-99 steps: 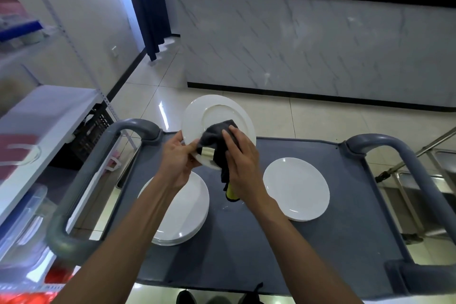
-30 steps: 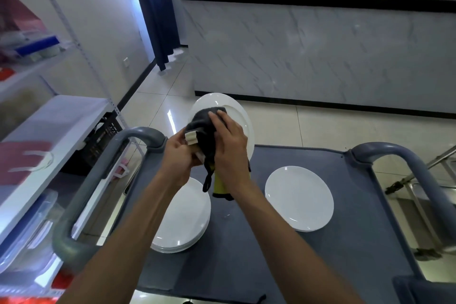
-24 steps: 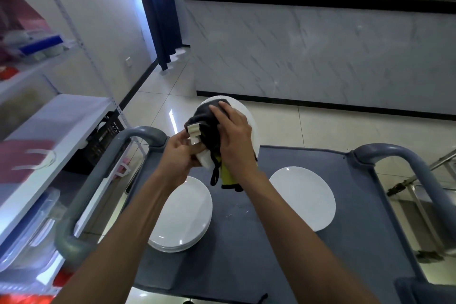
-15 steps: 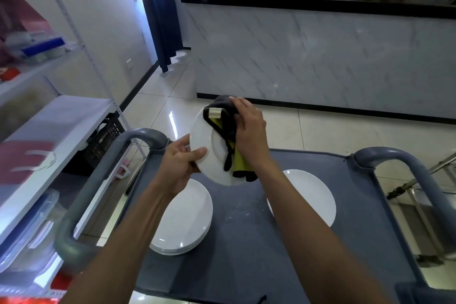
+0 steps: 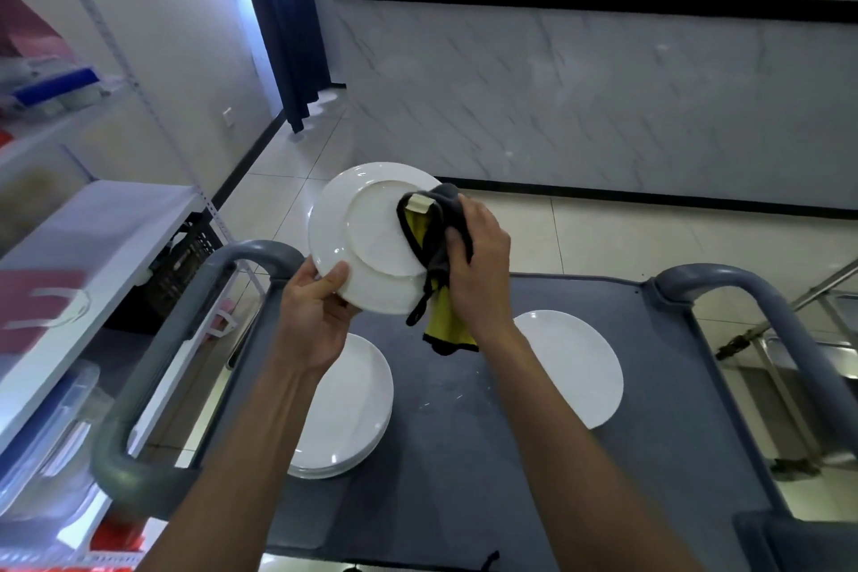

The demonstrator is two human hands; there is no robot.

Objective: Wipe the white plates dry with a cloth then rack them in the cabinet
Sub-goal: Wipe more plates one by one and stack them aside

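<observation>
Flipped since three seconds ago, the white plate [image 5: 367, 237] now shows its underside and foot ring to the camera, where before its eating face was turned this way. It is held tilted above the far left part of the grey cart [image 5: 464, 455]. The left hand [image 5: 315, 316] grips the plate's lower left rim, thumb lying on the underside and fingers curled behind. The right hand [image 5: 478, 265] clutches a bunched cloth [image 5: 434, 255], grey on one face and yellow on the other with a dark edge, and presses it against the right side of the plate's underside; a yellow tail of the cloth hangs below the plate.

On the cart's top, a stack of white plates [image 5: 353, 413] lies under the left forearm, and a single white plate [image 5: 575, 367] lies to the right, well apart from the stack. A white shelving unit [image 5: 102, 237] stands at the left, and a marble-fronted counter [image 5: 580, 84] with a black top runs across the room behind the cart.
</observation>
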